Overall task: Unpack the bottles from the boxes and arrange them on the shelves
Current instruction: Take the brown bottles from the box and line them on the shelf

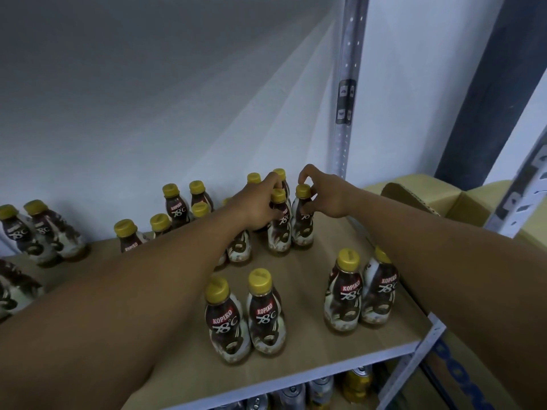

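Left hand (260, 206) grips a bottle (278, 233), right hand (325, 199) pinches its neighbour (302, 230) by the cap, twelve o'clock on the shelf (305, 291) (pairing them up, I'd judge).

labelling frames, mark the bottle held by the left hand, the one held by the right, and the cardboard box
left-held bottle (278, 242): head view, lower body
right-held bottle (302, 192): head view, yellow cap
cardboard box (470, 207): head view, side panel

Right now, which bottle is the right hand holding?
The Kopiko bottle just right of the left hand's one; the right hand pinches its yellow cap.
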The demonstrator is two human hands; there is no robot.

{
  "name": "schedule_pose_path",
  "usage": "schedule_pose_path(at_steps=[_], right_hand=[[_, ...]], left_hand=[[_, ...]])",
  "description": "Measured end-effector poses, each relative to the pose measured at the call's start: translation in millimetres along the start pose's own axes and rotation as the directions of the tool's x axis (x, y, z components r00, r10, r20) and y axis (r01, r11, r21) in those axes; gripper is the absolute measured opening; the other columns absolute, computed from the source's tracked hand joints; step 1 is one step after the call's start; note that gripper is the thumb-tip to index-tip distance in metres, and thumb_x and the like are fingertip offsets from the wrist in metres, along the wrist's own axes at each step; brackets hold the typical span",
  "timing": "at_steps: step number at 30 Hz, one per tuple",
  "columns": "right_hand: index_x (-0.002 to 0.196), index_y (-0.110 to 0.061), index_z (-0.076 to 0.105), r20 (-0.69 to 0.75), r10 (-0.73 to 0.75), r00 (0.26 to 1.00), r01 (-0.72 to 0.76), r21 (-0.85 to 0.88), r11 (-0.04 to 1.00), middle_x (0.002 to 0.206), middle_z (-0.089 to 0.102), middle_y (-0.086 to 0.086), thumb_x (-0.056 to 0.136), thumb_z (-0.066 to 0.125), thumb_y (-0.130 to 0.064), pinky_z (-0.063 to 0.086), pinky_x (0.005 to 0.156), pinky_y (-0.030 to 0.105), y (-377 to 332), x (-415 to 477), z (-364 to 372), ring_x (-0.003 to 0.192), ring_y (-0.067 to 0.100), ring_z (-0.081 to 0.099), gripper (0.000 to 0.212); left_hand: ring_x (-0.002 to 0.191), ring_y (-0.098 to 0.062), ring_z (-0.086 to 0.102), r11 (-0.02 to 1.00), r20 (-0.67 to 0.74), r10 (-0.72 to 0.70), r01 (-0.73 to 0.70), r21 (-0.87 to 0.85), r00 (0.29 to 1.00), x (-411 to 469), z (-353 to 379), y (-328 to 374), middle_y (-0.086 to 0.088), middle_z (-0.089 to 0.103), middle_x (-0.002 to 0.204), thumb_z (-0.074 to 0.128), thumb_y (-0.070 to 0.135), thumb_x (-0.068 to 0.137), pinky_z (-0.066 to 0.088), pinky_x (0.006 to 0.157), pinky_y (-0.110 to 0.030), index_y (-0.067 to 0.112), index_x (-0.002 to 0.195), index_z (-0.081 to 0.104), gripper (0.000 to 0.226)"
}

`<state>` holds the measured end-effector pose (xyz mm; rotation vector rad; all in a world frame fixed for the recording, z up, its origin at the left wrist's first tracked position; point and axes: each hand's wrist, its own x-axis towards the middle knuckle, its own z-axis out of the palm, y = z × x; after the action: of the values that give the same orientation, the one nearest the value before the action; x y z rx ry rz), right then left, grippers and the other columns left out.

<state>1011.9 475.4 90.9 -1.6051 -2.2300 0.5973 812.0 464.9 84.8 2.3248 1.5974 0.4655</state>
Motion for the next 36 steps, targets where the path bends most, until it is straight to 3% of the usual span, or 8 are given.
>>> schedule_pose_path(at_steps=[6,9,13,20,36], right_hand=[[0.118,-0.026,0.033,-0.005,0.019,1.000,-0.020,-0.029,0.999,0.105,0.065,0.016,0.084,0.078,-0.015,0.056,0.086,0.054,3.7,-4.2,-5.2,0.091,0.040,0.065,0.057],[0.118,-0.025,0.033,-0.002,0.027,1.000,-0.027,-0.022,0.999,0.105,0.063,0.017,0.085,0.078,-0.013,0.056,0.085,0.053,8.9,-10.7,-9.2,0.083,0.033,0.060,0.057],[0.119,-0.024,0.034,-0.002,0.038,0.999,-0.038,-0.030,0.999,0.103,0.062,0.016,0.085,0.078,-0.014,0.053,0.082,0.049,16.2,-21.6,-14.6,0.080,0.028,0.057,0.057],[0.119,-0.024,0.035,-0.035,0.084,0.996,-0.085,-0.017,0.996,0.093,0.057,0.011,0.085,0.077,-0.013,0.047,0.065,0.038,24.7,-37.4,-18.3,0.075,0.026,0.053,0.055],[0.118,-0.025,0.034,-0.047,0.135,0.990,-0.135,0.007,0.991,0.086,0.054,0.007,0.087,0.075,-0.012,0.043,0.056,0.032,27.3,-57.9,-19.8,0.068,0.023,0.051,0.053]], left_hand=[[0.078,-0.018,0.056,1.000,0.037,0.000,0.000,-0.009,0.999,1.5,2.2,6.1,0.005,0.053,0.088,0.073,0.025,0.091,0.039,0.062,-0.031,0.025,0.117,0.040,0.042],[0.087,-0.023,0.060,1.000,0.057,0.014,-0.014,-0.002,0.998,3.1,6.4,12.6,0.002,0.058,0.093,0.073,0.027,0.091,0.041,0.070,-0.034,0.026,0.116,0.040,0.042],[0.085,-0.022,0.059,0.999,0.055,0.022,-0.023,0.025,0.998,1.9,10.4,26.0,0.002,0.058,0.088,0.072,0.030,0.091,0.043,0.075,-0.038,0.026,0.117,0.041,0.041],[0.079,-0.015,0.055,0.997,0.052,0.058,-0.061,0.041,0.997,0.6,17.3,43.9,-0.002,0.057,0.094,0.070,0.028,0.093,0.034,0.060,-0.029,0.023,0.122,0.041,0.041],[0.084,-0.023,0.061,0.996,0.064,0.089,-0.090,0.015,0.994,-3.3,25.7,53.5,0.003,0.053,0.086,0.073,0.025,0.092,0.048,0.070,-0.036,0.022,0.124,0.040,0.047]])
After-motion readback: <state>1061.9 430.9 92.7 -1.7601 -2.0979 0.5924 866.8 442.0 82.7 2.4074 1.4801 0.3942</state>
